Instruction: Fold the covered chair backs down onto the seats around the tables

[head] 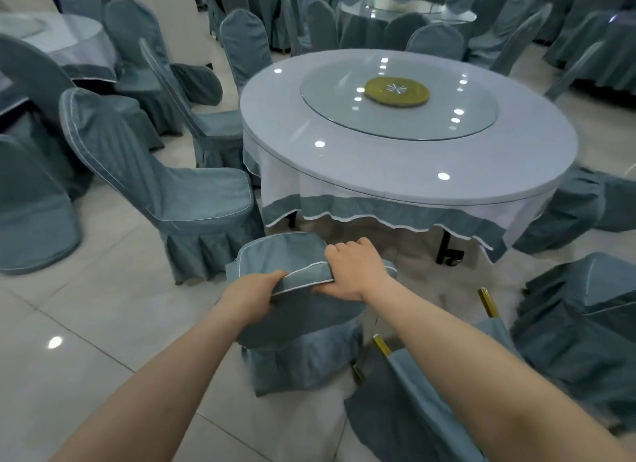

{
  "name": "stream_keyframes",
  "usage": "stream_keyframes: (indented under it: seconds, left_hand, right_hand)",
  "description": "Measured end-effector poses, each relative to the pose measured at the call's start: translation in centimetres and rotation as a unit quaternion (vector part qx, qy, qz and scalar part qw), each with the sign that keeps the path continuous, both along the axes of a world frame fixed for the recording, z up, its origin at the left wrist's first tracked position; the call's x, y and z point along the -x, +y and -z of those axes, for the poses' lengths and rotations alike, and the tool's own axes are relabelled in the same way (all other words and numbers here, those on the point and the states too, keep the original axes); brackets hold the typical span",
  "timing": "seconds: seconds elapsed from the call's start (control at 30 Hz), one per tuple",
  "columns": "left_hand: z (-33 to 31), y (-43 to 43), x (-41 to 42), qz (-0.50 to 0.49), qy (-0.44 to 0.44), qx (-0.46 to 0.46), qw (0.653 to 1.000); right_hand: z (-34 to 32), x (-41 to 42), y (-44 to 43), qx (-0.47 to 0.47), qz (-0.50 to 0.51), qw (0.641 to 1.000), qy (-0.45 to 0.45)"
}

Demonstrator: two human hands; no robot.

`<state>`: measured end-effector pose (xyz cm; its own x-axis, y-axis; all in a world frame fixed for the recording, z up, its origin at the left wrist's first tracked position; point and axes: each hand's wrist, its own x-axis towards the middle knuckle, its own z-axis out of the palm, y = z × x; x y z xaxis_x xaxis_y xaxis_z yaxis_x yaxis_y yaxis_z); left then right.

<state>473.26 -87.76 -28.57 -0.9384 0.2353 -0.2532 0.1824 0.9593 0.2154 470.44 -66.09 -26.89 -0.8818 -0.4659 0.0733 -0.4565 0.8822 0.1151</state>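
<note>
I am gripping the chair back (303, 279) with my left hand (253, 294) and right hand (354, 272), fingers curled round its piped edge, seat (275, 255) just beyond them.

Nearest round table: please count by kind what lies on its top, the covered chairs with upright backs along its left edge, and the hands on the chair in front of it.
Glass turntable: 1
Yellow-green disc: 1
Upright covered chairs: 3
Hands gripping the folded chair back: 2, the left hand and the right hand
Total: 7
</note>
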Motion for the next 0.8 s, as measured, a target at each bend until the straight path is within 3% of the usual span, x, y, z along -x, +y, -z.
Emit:
stream_keyframes:
  seconds: [0.47,0.57,0.67,0.8]
  left_hand:
    - [0.6,-12.7,4.3,-0.032,0.054,0.052,0.997]
    - [0.7,-16.2,4.5,-0.03,0.073,0.056,0.995]
    - [1.1,-17.6,3.8,-0.021,0.11,0.053,0.992]
    - [1.4,-16.5,2.6,-0.037,0.082,0.035,0.995]
  right_hand:
    - [0.6,1.1,-14.3,0.043,0.084,0.995,-0.023]
    - [1.2,0.9,-16.5,0.097,0.079,0.99,-0.067]
    - [1.9,0.0,-15.6,0.203,0.099,0.962,-0.156]
    - [3.1,-1.0,-11.5,0.155,0.135,0.959,-0.197]
